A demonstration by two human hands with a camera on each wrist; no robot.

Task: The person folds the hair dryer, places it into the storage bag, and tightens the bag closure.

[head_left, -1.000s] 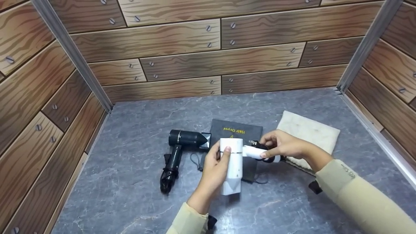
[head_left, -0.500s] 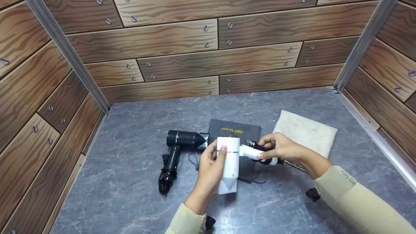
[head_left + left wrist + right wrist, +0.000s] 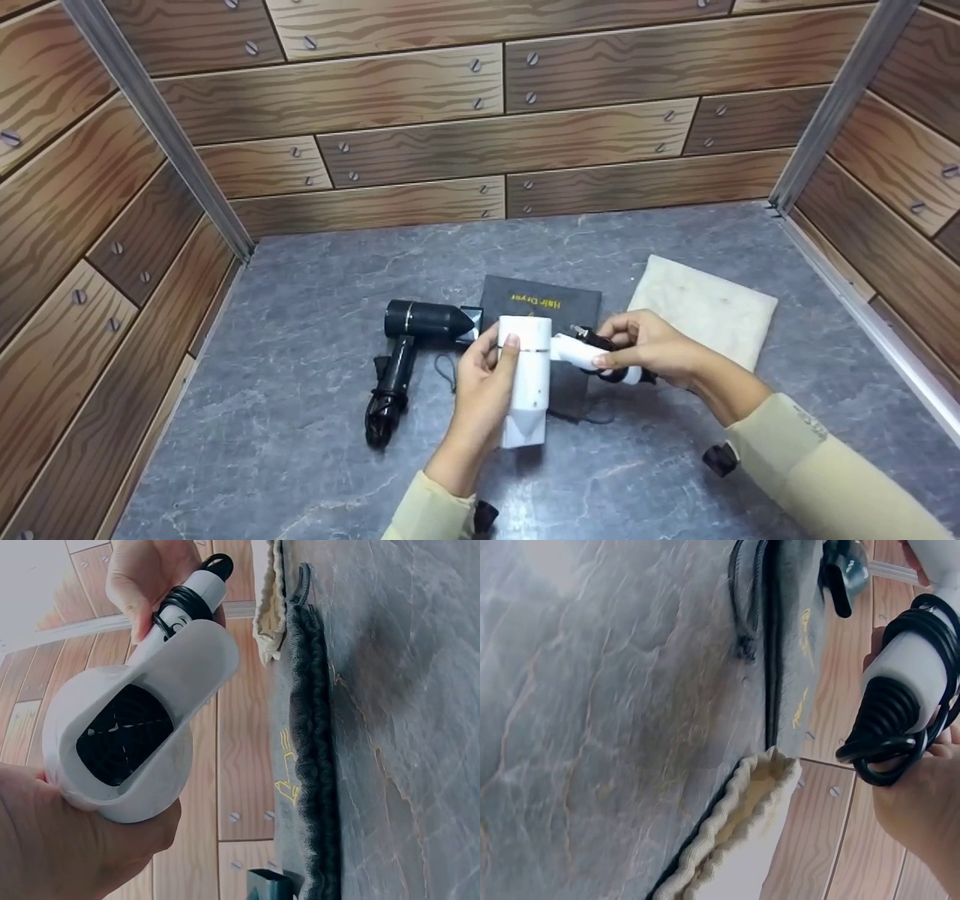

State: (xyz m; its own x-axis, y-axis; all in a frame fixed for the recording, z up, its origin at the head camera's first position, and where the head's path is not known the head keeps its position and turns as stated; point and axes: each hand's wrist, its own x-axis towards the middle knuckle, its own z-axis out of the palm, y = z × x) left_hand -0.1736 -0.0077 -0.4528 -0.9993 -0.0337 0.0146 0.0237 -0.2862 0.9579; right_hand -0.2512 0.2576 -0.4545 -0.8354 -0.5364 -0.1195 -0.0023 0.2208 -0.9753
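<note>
A white hair dryer (image 3: 531,382) is held in both hands above the table, its flat nozzle pointing toward the person. My left hand (image 3: 484,382) grips the barrel from the left, thumb on top. With fingers and thumb, my right hand (image 3: 660,345) holds the handle (image 3: 577,351), which has a black cord (image 3: 911,742) wound round it. In the left wrist view the nozzle opening (image 3: 124,735) faces the camera. Beneath the dryer lies a dark grey pouch (image 3: 544,292) lettered "Hair Dryer" in yellow, partly hidden by the dryer and hands.
A black hair dryer (image 3: 427,319) with its cord bundled lies left of the pouch, its nozzle at the pouch's edge. On the right lies a cream cloth pouch (image 3: 705,304), its gathered mouth (image 3: 727,825) toward the person. Wood-patterned walls (image 3: 420,157) enclose the grey marbled table (image 3: 300,360).
The whole scene has shifted slightly left in the head view. Both hands keep their hold on the white hair dryer, which stays in nearly the same pose.
</note>
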